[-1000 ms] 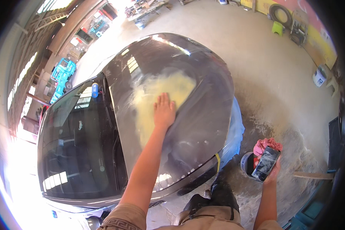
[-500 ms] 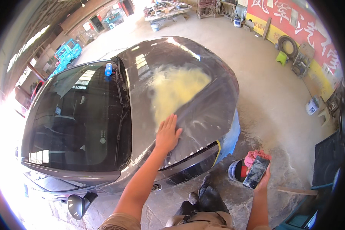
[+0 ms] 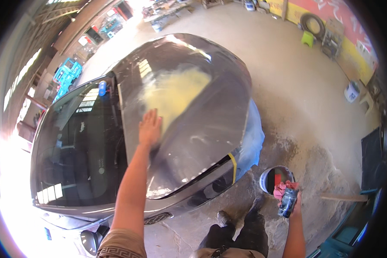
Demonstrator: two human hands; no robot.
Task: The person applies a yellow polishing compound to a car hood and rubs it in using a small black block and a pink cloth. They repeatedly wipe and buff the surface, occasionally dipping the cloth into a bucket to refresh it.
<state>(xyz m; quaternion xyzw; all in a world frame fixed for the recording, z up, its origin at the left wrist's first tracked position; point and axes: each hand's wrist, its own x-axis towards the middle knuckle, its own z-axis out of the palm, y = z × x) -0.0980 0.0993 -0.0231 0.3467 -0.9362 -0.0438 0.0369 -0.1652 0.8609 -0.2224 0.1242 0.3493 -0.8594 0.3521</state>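
My left hand point(image 3: 150, 127) lies flat on the grey car hood point(image 3: 210, 124), its fingers stretched toward the lower edge of a dusty yellow filler patch point(image 3: 176, 92). Nothing is in that hand. Off to the right, beside the car, my right hand point(image 3: 296, 205) grips a dark sanding block point(image 3: 288, 203) with whitish smears. A crumpled pink cloth point(image 3: 284, 189) is bunched against the top of the block in the same hand. Just beyond it on the floor stands an open bucket point(image 3: 265, 181) with something red inside.
Blue masking film point(image 3: 252, 135) and yellow tape point(image 3: 233, 165) cover the car's front corner. The windshield point(image 3: 79, 146) carries a blue bottle-like object point(image 3: 102, 88). A wooden strip point(image 3: 344, 197) lies at right, near a teal panel point(image 3: 348, 232). Another bucket point(image 3: 351, 91) stands farther off.
The view has shifted. My left hand has slid over the hood toward the windshield and the yellow patch. My right hand has tilted the block, still holding it and the cloth.
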